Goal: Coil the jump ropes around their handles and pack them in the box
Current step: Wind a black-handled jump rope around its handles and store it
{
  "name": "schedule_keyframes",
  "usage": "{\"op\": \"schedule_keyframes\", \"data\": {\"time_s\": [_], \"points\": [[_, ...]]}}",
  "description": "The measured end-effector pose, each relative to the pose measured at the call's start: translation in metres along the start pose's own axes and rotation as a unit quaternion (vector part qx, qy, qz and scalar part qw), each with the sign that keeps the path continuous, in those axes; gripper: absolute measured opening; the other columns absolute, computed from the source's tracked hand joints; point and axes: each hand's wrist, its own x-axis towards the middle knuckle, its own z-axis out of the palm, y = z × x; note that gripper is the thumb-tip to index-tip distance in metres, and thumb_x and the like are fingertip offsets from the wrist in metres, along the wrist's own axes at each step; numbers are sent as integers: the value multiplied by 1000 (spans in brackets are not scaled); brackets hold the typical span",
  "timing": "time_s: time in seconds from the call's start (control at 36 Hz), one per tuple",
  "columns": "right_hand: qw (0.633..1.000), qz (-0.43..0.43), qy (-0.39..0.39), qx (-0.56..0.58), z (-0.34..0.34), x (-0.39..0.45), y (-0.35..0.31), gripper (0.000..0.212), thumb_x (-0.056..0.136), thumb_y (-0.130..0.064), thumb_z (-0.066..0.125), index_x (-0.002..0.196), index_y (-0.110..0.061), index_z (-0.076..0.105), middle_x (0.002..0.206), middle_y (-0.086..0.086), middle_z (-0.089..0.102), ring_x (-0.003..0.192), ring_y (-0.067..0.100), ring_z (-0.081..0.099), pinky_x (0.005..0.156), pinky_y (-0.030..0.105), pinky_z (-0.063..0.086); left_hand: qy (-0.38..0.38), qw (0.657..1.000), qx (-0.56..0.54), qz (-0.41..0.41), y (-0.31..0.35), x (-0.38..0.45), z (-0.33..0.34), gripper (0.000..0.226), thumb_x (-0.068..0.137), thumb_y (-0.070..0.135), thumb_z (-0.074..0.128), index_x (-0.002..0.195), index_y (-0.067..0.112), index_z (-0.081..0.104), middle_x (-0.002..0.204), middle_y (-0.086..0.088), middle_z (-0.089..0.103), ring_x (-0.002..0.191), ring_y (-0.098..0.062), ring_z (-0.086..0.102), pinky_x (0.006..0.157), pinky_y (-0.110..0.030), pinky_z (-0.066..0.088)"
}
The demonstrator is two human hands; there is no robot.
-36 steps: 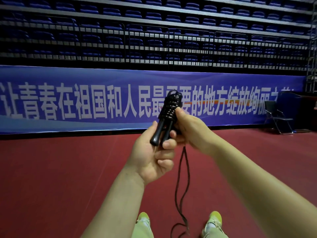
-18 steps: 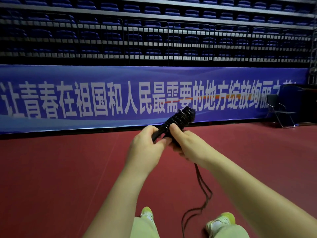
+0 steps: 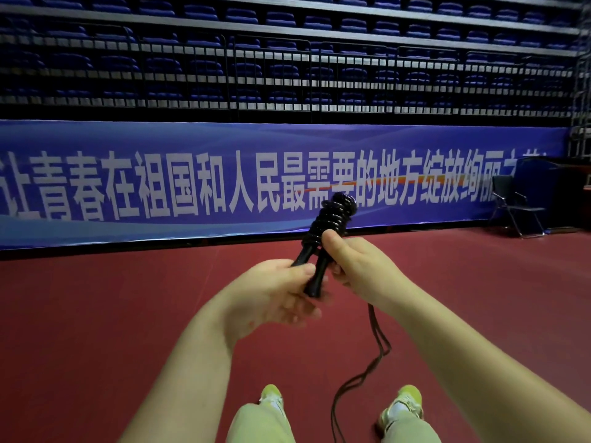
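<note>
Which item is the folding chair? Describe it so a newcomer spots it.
Follow the long blue banner with white lettering to its right end. There, on the red floor, stands the black metal folding chair. It is the only seat at floor level; the others sit in the tiers above.

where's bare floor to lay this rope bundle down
Bare red floor left of the left hand, up to the blue banner. Also right, before the folding chair. Crowded by the shoes, where loose rope trails.

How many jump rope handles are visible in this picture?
2. Both black handles lie side by side between the hands: the left hand holds their lower ends, the right hand grips the part where the rope is coiled. No others show.
</note>
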Motion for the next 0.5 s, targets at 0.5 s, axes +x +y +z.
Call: {"op": "schedule_keyframes", "data": {"time_s": [0.5], "points": [[976,20,-181,119,-34,-16,10,38,94,-49,47,74,-17,40,61,-5,32,51,8,22,49,23,16,-64,977,-192,-59,-8,1,20,50,79,63,37,77,15,53,58,3,42,41,-3,22,43,-19,18]]}}
